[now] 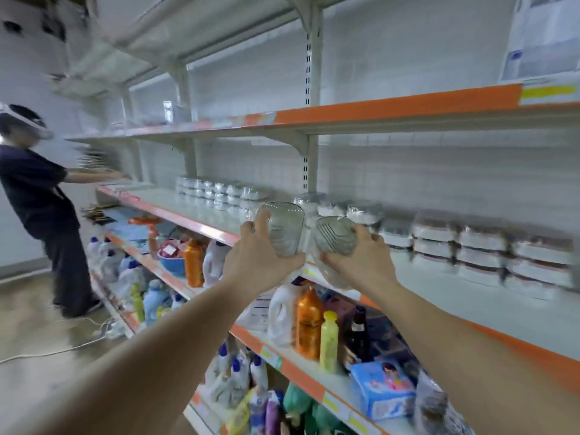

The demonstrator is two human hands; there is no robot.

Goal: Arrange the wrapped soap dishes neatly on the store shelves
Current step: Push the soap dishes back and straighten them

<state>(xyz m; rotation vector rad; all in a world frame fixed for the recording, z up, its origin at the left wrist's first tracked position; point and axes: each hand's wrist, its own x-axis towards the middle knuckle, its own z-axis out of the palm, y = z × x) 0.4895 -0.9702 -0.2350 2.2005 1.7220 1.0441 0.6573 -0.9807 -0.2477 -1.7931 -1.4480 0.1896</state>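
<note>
Left grip (257, 259) clasps soap dish (284, 229) | right grip (361, 259) clasps second dish (335, 235)

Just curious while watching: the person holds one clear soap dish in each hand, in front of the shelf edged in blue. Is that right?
Not quite. The head view shows the shelf edged in orange, not blue. The rest holds: the left hand grips one clear soap dish, the right hand another.

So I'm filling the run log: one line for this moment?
left hand: holds soap dish | right hand: holds second dish | both raised before middle shelf
</note>
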